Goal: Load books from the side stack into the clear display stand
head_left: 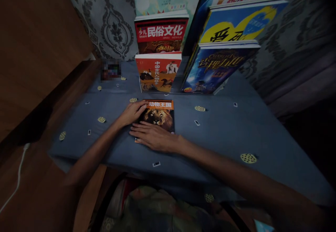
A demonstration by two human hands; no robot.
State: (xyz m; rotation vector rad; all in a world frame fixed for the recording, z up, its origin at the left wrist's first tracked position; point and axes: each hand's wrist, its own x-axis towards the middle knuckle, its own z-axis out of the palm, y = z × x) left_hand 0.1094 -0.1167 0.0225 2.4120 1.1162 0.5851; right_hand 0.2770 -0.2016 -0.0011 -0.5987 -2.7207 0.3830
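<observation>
A book with a lion on its dark cover and an orange title band (pixel 164 118) lies closed and flat on the blue cloth. My left hand (pixel 132 113) rests at its upper left edge, fingers stretched onto the cover. Across the lower part of the same book lies my right hand (pixel 154 137), palm down with fingers extended to the left. Neither hand grips anything. Part of the lower cover is hidden under my right hand. Just behind the lion book, an orange-red book (pixel 159 72) stands upright.
More books stand in two rows at the back, among them a red one (pixel 161 32), a dark blue one (pixel 219 67) and a blue-yellow one (pixel 241 20). A blurred small item (pixel 110 70) lies at the back left. The patterned tablecloth (pixel 217 130) covers the table. A white cable (pixel 19 176) hangs at left.
</observation>
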